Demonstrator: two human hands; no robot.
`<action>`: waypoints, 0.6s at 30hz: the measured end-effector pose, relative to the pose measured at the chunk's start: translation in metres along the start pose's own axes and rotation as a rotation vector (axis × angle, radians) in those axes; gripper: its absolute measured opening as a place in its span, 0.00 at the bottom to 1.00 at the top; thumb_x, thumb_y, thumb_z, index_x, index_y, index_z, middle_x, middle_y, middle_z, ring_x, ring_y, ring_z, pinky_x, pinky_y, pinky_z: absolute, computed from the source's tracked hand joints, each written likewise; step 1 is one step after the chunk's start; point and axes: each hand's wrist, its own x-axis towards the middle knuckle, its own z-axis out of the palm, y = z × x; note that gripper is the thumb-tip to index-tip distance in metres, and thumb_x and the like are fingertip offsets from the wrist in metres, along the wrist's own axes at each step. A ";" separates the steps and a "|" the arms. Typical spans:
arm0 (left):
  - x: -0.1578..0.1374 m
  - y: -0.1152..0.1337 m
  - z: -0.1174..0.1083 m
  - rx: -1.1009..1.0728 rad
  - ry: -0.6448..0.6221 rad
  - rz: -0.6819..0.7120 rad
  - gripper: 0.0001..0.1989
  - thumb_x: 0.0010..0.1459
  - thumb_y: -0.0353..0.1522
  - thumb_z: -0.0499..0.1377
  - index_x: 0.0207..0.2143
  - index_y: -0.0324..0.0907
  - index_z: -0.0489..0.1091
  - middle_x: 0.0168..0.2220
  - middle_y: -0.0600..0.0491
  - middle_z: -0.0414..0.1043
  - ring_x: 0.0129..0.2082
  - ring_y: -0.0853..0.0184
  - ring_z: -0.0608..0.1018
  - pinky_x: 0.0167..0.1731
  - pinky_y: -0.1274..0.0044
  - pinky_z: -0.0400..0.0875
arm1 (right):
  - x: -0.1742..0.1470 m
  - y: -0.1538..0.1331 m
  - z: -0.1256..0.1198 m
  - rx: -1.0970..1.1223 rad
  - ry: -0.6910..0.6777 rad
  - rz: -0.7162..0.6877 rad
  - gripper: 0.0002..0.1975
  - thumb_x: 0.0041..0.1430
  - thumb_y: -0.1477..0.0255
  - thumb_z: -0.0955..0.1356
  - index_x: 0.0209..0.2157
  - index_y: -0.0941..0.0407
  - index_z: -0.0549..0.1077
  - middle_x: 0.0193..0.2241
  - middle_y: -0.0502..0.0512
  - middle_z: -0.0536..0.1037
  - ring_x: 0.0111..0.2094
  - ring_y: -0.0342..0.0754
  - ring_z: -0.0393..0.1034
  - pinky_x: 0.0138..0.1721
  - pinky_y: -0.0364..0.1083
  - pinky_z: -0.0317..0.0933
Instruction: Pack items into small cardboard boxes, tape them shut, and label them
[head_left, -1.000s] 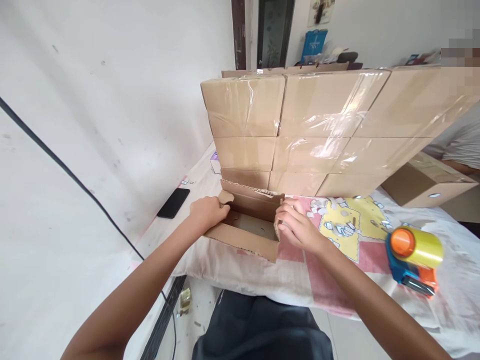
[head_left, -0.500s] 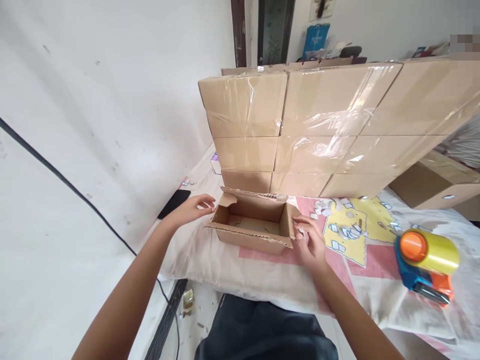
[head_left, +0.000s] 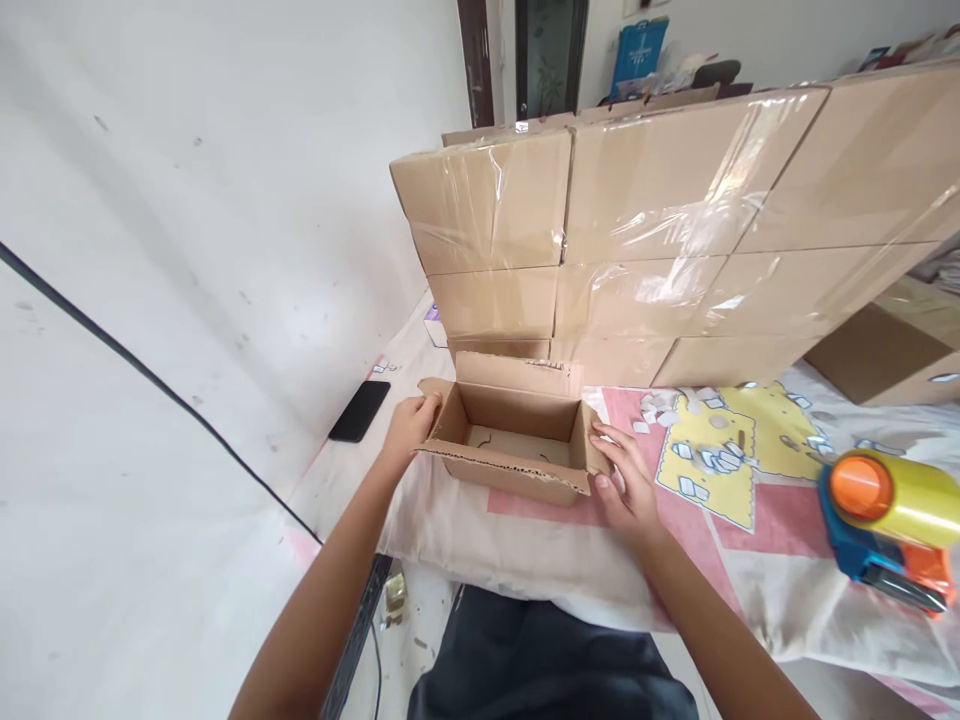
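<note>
- At the centre of the clock, a small open box [head_left: 510,482] sits upright on a printed cloth [head_left: 547,550], its mouth facing up and dark curved marks showing on its floor.
- Towards nine o'clock, the left hand [head_left: 409,430] has its fingers curled over the left flap [head_left: 433,386] and seems to be gripping it.
- Between three and four o'clock, the right hand [head_left: 628,490] is loosely spread, fingertips touching the right flap [head_left: 598,455]; whether it pinches the cardboard I cannot tell.
- At twelve o'clock, the back flap [head_left: 517,373] stands up near a taped stack of cartons [head_left: 637,225]; contact between them is unclear. At six, the front flap's ragged edge leans outward.
- My judgement of the step in hand: the flaps are being spread and the box steadied from both ends.
- As I judge it, the next move calls for an even, light hold at both ends, keeping the walls square and the mouth unobstructed.
- Near nine o'clock, beyond the left hand, lies a black phone [head_left: 360,411]; near three, paper scraps [head_left: 664,408]; farther out, just past three, a tape dispenser [head_left: 885,535], partly blurred.
</note>
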 end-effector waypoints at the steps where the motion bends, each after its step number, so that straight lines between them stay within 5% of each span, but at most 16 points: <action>1: -0.001 -0.008 0.007 -0.058 -0.008 -0.023 0.26 0.55 0.57 0.53 0.22 0.45 0.71 0.24 0.48 0.73 0.38 0.51 0.79 0.35 0.68 0.68 | -0.001 0.000 0.000 0.008 -0.005 0.005 0.21 0.69 0.67 0.64 0.62 0.51 0.69 0.62 0.67 0.69 0.63 0.63 0.66 0.58 0.65 0.67; 5: 0.000 -0.031 0.023 -0.241 -0.033 -0.082 0.33 0.56 0.60 0.49 0.41 0.43 0.76 0.35 0.45 0.80 0.38 0.54 0.81 0.37 0.66 0.75 | -0.005 0.001 0.003 0.020 0.017 0.005 0.22 0.71 0.64 0.62 0.64 0.50 0.68 0.63 0.66 0.67 0.65 0.64 0.64 0.60 0.67 0.64; 8: 0.027 -0.038 0.016 -0.285 0.047 -0.100 0.35 0.60 0.58 0.45 0.50 0.41 0.73 0.43 0.42 0.80 0.42 0.54 0.82 0.41 0.65 0.77 | -0.006 0.005 0.006 0.002 0.191 0.023 0.28 0.72 0.53 0.56 0.67 0.46 0.66 0.66 0.66 0.62 0.66 0.68 0.61 0.59 0.70 0.63; 10: 0.062 -0.037 0.006 -0.259 0.144 -0.098 0.32 0.63 0.53 0.45 0.56 0.42 0.68 0.53 0.40 0.76 0.51 0.54 0.80 0.47 0.65 0.75 | -0.004 0.008 0.007 0.056 0.329 0.080 0.30 0.71 0.50 0.54 0.69 0.42 0.61 0.69 0.65 0.57 0.60 0.66 0.69 0.52 0.67 0.69; 13: 0.126 -0.030 -0.007 -0.144 0.270 -0.047 0.30 0.60 0.44 0.59 0.62 0.43 0.62 0.67 0.40 0.61 0.64 0.54 0.69 0.59 0.67 0.67 | 0.004 0.010 0.006 0.190 0.422 0.260 0.30 0.71 0.52 0.55 0.71 0.40 0.57 0.71 0.63 0.53 0.48 0.58 0.75 0.38 0.57 0.72; 16: 0.188 -0.025 -0.016 -0.013 0.283 0.010 0.36 0.55 0.35 0.68 0.64 0.43 0.62 0.72 0.40 0.52 0.69 0.50 0.61 0.66 0.61 0.58 | 0.009 0.014 0.003 0.263 0.468 0.399 0.28 0.70 0.53 0.58 0.68 0.41 0.64 0.69 0.61 0.58 0.45 0.55 0.74 0.35 0.54 0.70; 18: 0.221 -0.027 -0.021 0.044 0.248 0.013 0.31 0.59 0.36 0.67 0.63 0.42 0.65 0.70 0.41 0.56 0.67 0.49 0.64 0.65 0.54 0.60 | 0.007 0.023 -0.001 0.231 0.455 0.430 0.28 0.69 0.52 0.60 0.66 0.42 0.67 0.67 0.62 0.61 0.45 0.56 0.73 0.34 0.55 0.70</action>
